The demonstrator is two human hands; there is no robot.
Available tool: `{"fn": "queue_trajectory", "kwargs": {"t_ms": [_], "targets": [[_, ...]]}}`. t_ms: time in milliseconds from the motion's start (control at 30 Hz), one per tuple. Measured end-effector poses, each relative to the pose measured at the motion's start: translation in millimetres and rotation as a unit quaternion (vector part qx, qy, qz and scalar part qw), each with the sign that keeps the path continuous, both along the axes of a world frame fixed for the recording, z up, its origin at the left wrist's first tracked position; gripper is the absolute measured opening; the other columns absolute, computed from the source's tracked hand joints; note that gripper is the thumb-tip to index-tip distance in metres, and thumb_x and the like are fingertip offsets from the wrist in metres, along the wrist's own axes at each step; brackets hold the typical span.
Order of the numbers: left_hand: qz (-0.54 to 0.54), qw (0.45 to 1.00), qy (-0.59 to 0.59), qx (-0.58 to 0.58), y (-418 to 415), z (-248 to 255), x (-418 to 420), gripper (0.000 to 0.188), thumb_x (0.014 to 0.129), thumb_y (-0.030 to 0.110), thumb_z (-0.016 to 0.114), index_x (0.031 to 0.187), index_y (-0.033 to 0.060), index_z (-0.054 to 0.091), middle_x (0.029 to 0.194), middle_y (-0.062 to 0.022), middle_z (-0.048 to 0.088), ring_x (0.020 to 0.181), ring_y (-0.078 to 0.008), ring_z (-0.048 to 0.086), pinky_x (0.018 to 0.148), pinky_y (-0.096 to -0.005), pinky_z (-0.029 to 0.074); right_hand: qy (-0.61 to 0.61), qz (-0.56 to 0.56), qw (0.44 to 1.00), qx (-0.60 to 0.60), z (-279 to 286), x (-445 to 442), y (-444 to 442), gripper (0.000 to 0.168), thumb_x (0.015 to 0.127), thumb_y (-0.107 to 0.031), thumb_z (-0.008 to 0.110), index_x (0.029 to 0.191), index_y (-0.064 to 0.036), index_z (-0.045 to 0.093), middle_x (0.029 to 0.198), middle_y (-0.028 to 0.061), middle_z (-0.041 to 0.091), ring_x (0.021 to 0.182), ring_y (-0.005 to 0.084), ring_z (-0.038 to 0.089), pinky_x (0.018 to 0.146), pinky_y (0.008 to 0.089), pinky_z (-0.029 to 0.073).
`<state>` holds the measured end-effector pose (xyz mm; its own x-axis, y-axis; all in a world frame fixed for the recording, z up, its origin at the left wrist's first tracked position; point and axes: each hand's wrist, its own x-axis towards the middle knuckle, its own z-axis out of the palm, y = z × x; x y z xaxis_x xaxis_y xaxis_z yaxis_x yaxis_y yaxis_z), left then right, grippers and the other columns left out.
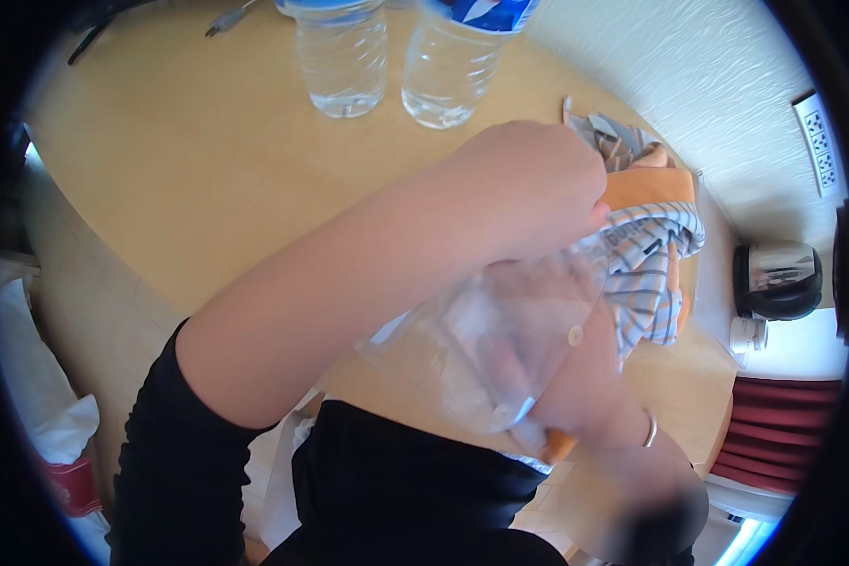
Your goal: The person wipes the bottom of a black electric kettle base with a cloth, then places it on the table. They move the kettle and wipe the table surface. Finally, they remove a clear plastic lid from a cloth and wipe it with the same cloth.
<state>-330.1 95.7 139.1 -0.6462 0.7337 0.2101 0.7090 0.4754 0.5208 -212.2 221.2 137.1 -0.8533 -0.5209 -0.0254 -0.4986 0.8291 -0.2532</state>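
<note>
My left hand (555,180) is curled at the end of a bare forearm that crosses the view; its fingertips are mostly hidden. It meets a striped and checked cloth (640,279) with orange parts, beside the upper edge of a clear plastic bag (467,325). The bag has small round snap buttons and spreads below my left forearm. Blurred by motion, my right hand (516,368) shows through the clear plastic; whether it is inside or behind cannot be told. A bracelet circles the right wrist. An orange piece (557,446) lies near the table's front edge, below that hand.
Two clear plastic bottles (343,67) (449,71) stand at the back of the wooden table (184,141). A plug (226,21) lies at the back left. At the right are an electric kettle (782,279), a white cup (748,334) and a wall socket strip (818,145).
</note>
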Motion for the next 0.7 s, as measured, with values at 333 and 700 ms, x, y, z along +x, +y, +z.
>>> {"fn": "queue_trajectory", "kwargs": {"t_ms": [333, 700], "targets": [[-0.006, 1.000, -0.006, -0.007, -2, -4, -1, 0.034, 0.092, 0.028, 0.054, 0.072, 0.0014, 0.062, 0.064, -0.0164, 0.059, 0.062, -0.0351, 0.058, 0.061, -0.0449, 0.045, -0.029, -0.058, 0.989, -0.131, -15, -7, 12, 0.049, 0.077, -0.020, 0.063, 0.125, -0.010, 0.059, 0.131, 0.0069, 0.055, 0.120, 0.0291, 0.053, 0.098, 0.0472, 0.042], [-0.024, 0.999, 0.007, 0.029, 3, -6, -2, 0.038, 0.093, 0.029, 0.053, 0.072, -0.0019, 0.060, 0.064, -0.0180, 0.058, 0.060, -0.0347, 0.055, 0.060, -0.0434, 0.044, 0.052, 0.024, 0.991, -0.117, -21, -1, 22, 0.036, 0.076, -0.021, 0.068, 0.110, -0.009, 0.062, 0.120, 0.0068, 0.060, 0.110, 0.0285, 0.055, 0.089, 0.0442, 0.044]]}}
